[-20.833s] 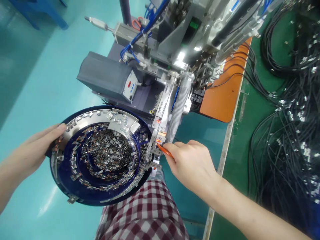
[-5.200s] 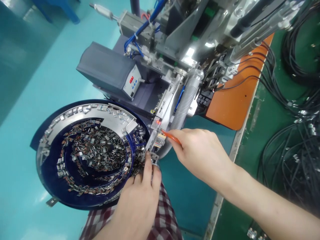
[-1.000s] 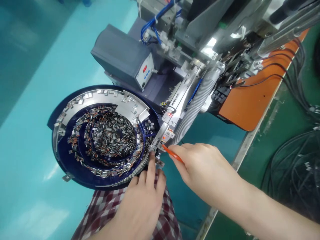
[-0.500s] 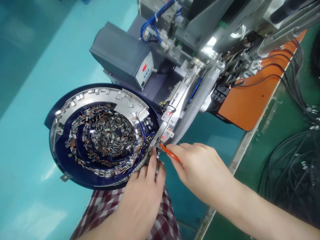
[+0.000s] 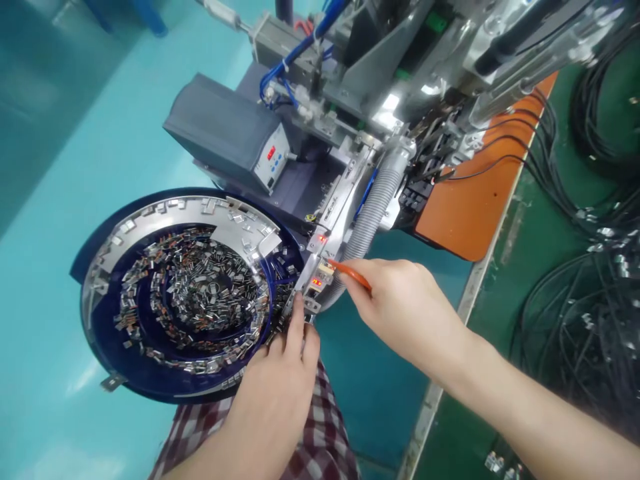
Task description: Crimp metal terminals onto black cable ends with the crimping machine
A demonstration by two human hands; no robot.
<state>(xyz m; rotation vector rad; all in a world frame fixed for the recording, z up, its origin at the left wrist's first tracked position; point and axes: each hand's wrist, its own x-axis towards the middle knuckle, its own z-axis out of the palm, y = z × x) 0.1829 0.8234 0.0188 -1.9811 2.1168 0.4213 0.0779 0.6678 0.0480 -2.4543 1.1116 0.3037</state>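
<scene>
We have a slim, gently curved orange tool slanting with its narrow tip near the straight silver feed rail, which runs diagonally past the dark-blue bowl feeder; whether that tip touches metal, we cannot tell.

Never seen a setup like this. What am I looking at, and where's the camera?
One head-worn camera looks down at a person's bare hands working at a machine. The blue bowl holds many small metal parts; a metal rail runs from beside it toward the machine. The left hand has a fingertip on that rail. The right hand grips an orange tool, tip at the rail. Behind stands a gray box with a red display. Black cables lie on the green surface at right.
</scene>
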